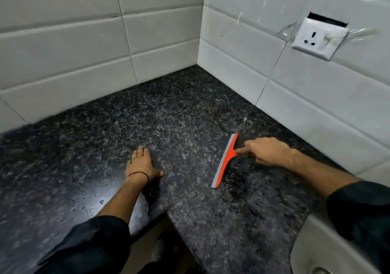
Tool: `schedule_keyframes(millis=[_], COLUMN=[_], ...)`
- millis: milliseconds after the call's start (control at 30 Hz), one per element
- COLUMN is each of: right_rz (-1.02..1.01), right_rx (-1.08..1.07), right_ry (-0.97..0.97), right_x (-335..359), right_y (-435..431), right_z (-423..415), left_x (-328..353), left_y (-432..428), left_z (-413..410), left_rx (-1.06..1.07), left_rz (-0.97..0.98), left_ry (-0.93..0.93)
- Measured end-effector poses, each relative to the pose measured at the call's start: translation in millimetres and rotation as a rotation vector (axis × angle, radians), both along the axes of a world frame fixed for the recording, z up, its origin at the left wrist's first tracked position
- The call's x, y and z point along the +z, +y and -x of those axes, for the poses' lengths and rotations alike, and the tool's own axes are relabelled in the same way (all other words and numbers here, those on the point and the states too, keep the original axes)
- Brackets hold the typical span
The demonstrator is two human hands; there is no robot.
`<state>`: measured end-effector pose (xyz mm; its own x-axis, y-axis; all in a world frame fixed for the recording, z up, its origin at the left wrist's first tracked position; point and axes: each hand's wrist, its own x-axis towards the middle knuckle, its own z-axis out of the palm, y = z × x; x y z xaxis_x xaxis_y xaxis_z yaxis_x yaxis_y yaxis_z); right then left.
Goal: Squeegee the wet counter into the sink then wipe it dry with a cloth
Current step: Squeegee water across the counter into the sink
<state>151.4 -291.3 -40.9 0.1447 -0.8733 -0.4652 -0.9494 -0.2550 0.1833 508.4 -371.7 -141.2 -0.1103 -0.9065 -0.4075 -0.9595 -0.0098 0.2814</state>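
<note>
While pressing left hand (141, 166) flat on tabletop (168, 109), fingers straight, gripped squeegee (224, 160) handle in right hand (268, 151), blade down near right wall (295, 96). Risked pushing wet patch (234, 181) away from sink (306, 242), off front edge, if stroked leftward.

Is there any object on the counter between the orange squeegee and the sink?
Nothing visible. Between the squeegee and the sink lies only bare counter. The right hand grips its handle; the left hand rests flat on the other side.
</note>
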Motion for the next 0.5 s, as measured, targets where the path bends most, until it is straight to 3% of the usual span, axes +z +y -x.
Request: schedule_keyframes(millis=[100,267,500], right_rz=[-0.033,0.028,0.166], right_rx=[0.051,-0.059,-0.178], right_ry=[0.022,-0.03,-0.271], right_x=[14.9,37.6,27.3], right_y=[8.3,-18.3,-147.1], right_z=[10.7,14.9,-1.3], left_x=[3.4,2.6,-7.4], left_y=[-7.2,-38.0,-107.7], left_z=[20.3,60.1,101.7], left_rx=[-0.052,-0.113,-0.229], left_rz=[0.052,0.077,-0.047], left_ry=[0.064,0.081,-0.059])
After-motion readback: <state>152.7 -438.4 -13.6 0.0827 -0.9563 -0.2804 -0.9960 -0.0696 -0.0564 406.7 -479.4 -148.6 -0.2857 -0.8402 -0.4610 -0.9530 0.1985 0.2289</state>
